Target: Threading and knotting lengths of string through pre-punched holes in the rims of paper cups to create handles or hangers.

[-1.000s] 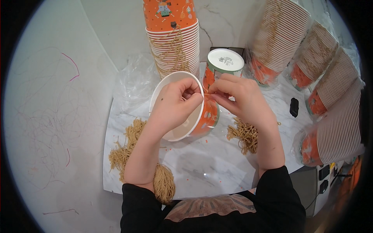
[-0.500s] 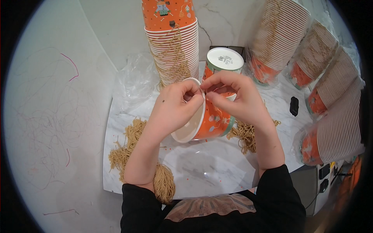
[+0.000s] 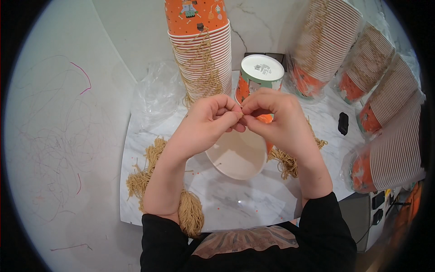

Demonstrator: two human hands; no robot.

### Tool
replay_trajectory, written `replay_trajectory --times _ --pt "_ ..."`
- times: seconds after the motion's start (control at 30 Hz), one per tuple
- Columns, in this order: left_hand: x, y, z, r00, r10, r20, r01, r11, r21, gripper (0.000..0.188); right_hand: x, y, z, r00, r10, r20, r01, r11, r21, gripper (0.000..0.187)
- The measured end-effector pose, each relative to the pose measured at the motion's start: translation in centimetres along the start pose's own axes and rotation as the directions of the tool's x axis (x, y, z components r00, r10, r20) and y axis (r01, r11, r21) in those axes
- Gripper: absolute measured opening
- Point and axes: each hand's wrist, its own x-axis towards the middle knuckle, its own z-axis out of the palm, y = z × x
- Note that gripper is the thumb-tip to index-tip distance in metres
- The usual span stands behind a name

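Observation:
A paper bucket [image 3: 236,156], orange outside and white inside, is tilted with its mouth facing me. Over its upper rim my left hand [image 3: 204,120] and my right hand [image 3: 278,113] meet, fingertips pinched together. Something tiny is between the fingertips, too small to name. The fingers hide the upper rim. Beside my left forearm lie tan cord bundles [image 3: 191,213], and another tan cord pile [image 3: 285,162] is partly behind my right forearm.
A tall stack of orange buckets [image 3: 201,63] with cords draped over it stands behind. An upturned bucket [image 3: 263,68] is beside it. Wrapped bucket stacks [image 3: 394,145] line the right. A black object [image 3: 343,123] and clear plastic [image 3: 158,90] lie on the marbled table.
The bucket has turned from showing its orange side to showing its white inside, and its lower rim has come nearer. Both hands stay together, pinching at the rim.

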Motion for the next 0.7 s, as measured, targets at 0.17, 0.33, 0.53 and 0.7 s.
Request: replay_trajectory --times 0.17,0.33,0.53,0.7 --pt "-0.4 0.5 -0.3 0.988 0.021 -0.152 -0.015 0.999 0.04 0.015 0.2 0.0 -0.3 0.999 -0.034 0.005 0.035 0.996 -0.088 0.01" --pt "0.2 -1.0 -1.0 0.861 0.479 -0.173 -0.299 0.751 0.589 0.023 0.3 0.0 -0.6 0.998 -0.034 0.047 0.034 0.999 -0.004 0.01" --pt "-0.2 0.1 -1.0 0.971 0.2 -0.129 -0.117 0.874 0.472 0.015 0.5 0.2 -1.1 0.991 -0.005 0.134 0.003 1.0 0.021 0.01" --pt "-0.4 -0.6 -1.6 0.984 0.146 -0.106 -0.112 0.956 0.272 0.013 0.8 0.6 -0.8 0.98 -0.004 0.198 -0.01 0.998 0.069 0.01"
